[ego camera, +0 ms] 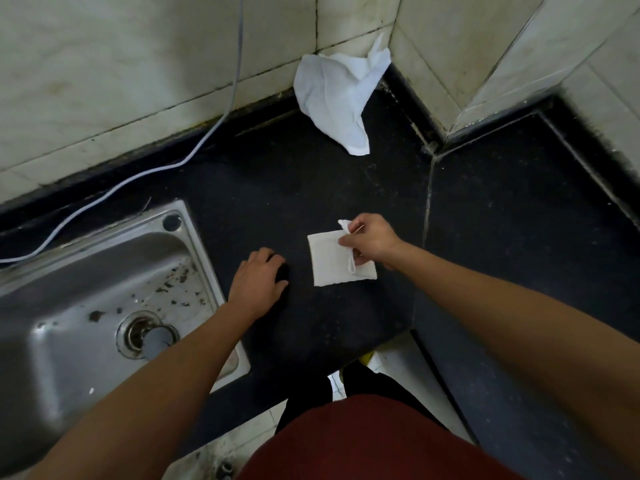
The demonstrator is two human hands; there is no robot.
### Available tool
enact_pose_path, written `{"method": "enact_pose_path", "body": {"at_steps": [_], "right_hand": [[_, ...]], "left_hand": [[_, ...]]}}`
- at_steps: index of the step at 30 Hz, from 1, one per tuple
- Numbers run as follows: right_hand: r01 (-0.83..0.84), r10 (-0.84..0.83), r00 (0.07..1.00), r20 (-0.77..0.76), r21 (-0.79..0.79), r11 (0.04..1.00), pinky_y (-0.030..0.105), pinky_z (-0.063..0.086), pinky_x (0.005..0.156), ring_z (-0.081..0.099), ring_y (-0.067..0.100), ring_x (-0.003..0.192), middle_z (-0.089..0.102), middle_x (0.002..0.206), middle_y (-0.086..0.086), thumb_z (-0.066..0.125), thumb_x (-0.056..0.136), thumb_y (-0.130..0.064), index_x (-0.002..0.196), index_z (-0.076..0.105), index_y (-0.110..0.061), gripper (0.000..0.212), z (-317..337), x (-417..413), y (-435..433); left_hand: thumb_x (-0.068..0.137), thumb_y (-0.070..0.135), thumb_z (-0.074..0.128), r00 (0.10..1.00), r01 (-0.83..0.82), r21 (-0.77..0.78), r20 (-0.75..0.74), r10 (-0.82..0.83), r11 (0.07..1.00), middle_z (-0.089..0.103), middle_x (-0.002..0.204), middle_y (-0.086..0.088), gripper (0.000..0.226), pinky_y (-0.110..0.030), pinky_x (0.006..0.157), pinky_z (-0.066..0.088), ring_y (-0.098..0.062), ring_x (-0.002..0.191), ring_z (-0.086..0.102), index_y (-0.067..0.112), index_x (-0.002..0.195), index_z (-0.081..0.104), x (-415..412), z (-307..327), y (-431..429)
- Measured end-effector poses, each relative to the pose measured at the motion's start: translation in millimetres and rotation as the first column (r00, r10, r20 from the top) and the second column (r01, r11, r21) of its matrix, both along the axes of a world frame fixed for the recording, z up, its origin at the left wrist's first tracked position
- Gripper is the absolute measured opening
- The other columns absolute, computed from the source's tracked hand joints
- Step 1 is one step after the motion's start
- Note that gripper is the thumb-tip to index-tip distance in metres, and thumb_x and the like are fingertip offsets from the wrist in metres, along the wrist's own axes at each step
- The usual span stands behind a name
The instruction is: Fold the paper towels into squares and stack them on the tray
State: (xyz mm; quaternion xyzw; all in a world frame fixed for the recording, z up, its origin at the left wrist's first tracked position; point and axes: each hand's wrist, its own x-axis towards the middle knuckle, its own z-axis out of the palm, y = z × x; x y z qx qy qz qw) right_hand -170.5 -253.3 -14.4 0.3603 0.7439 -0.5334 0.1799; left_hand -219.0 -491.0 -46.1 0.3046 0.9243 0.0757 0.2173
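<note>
My right hand (369,242) is over the right edge of the folded paper towel (334,263), a small white square lying flat on the dark bench (311,188) just in front of me. My thumb and forefinger are pinched together on a loose flap of it. A crumpled corner sticks up above my knuckles, and a thin strip of the same layer curls down below my hand onto the square. The left and near edges of the square are clear of my hand.

My left hand (258,282) rests palm down on the bench, just to the left of the square and not touching it. Its fingers (273,261) are loosely curled against the surface and hold nothing.

The loose paper towels (341,98) lie in a rumpled white heap well beyond the square, in the corner where the bench meets the tiled wall (104,81). Part of the heap leans up against the tiles.

To my left a steel sink (86,271) is set into the bench, its basin flecked with dark bits around the drain (147,336). A pale cable (238,46) hangs down the wall and trails along the bench behind the sink. My red shirt (363,441) fills the bottom of the view
</note>
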Motion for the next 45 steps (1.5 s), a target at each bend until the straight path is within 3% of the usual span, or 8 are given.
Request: {"method": "enact_pose_path", "body": {"at_steps": [7,14,20,24,28,34,40,45], "right_hand": [[-0.202,0.189,0.978,0.088,0.185,0.962,0.047,0.058,0.074,0.070,0.032,0.075,0.067,0.081,0.014,0.068,0.078,-0.012,0.072,0.049,-0.012,0.020,-30,-20,-53],[-0.244,0.226,0.968,0.111,0.194,0.950,0.043,0.057,0.079,0.068,0.029,0.084,0.069,0.094,0.011,0.080,0.075,-0.033,0.101,0.060,-0.009,0.041,-43,-21,-61],[-0.329,0.372,0.928,-0.011,0.441,0.835,0.024,0.044,0.071,0.060,0.014,0.080,0.065,0.088,-0.001,0.065,0.087,-0.020,0.101,0.068,-0.017,0.015,-26,16,-25],[-0.365,0.362,0.930,0.053,0.216,0.906,0.026,0.053,0.064,0.068,0.017,0.075,0.068,0.083,0.003,0.069,0.086,-0.015,0.095,0.066,-0.016,0.009,-31,45,-16],[-0.059,0.061,0.995,0.077,-0.028,0.998,0.027,0.056,0.059,0.069,0.018,0.072,0.070,0.086,0.011,0.069,0.086,-0.009,0.107,0.062,-0.005,0.022,-42,56,-6],[-0.040,0.040,0.999,-0.001,0.051,0.998,0.023,0.052,0.055,0.067,0.014,0.068,0.068,0.083,0.006,0.068,0.087,-0.011,0.104,0.064,-0.009,0.018,-38,31,2],[0.298,-0.286,0.955,0.085,-0.218,0.929,0.031,0.058,0.072,0.070,0.016,0.079,0.070,0.095,0.011,0.064,0.090,-0.006,0.111,0.064,-0.003,0.021,-36,-7,15],[-0.159,0.156,0.987,0.041,0.407,0.899,0.034,0.053,0.081,0.064,0.021,0.096,0.067,0.106,0.004,0.063,0.089,-0.019,0.106,0.067,-0.016,0.018,-37,-18,16]], "left_hand": [[0.088,0.030,0.064,0.997,-0.068,-0.028,0.036,0.069,0.997,0.049,0.125,-0.006,0.043,-0.037,0.094,0.044,-0.025,0.112,0.049,0.016,0.127,0.055,7,0,-38],[0.088,0.030,0.063,0.996,-0.073,-0.016,0.047,0.074,0.997,0.049,0.125,-0.007,0.041,-0.039,0.093,0.046,-0.025,0.113,0.049,0.015,0.126,0.055,8,-2,-46],[0.094,0.027,0.054,0.993,0.116,0.121,-0.039,-0.112,0.986,0.038,0.146,-0.008,0.039,-0.037,0.104,0.039,-0.025,0.131,0.038,0.013,0.130,0.054,9,8,4],[0.097,0.030,0.049,0.962,0.271,0.025,-0.001,-0.271,0.962,0.016,0.158,-0.010,0.051,-0.040,0.114,0.024,-0.025,0.146,0.015,0.014,0.144,0.037,14,4,50],[0.096,0.035,0.051,0.957,0.289,-0.118,0.020,-0.289,0.950,0.002,0.161,-0.009,0.066,-0.042,0.118,0.017,-0.023,0.148,0.000,0.010,0.149,0.023,8,-8,59],[0.095,0.037,0.052,0.953,0.302,-0.117,0.050,-0.298,0.946,-0.003,0.161,-0.004,0.068,-0.041,0.118,0.016,-0.018,0.148,-0.007,0.012,0.150,0.021,4,-14,58],[0.096,0.035,0.051,0.956,0.291,-0.114,0.061,-0.285,0.950,-0.004,0.161,-0.003,0.068,-0.040,0.118,0.016,-0.017,0.148,-0.008,0.012,0.151,0.020,6,-14,57],[0.095,0.033,0.052,0.960,0.280,-0.083,0.035,-0.278,0.956,0.000,0.161,-0.006,0.065,-0.040,0.119,0.015,-0.020,0.148,-0.003,0.013,0.150,0.022,6,-11,57]]}}
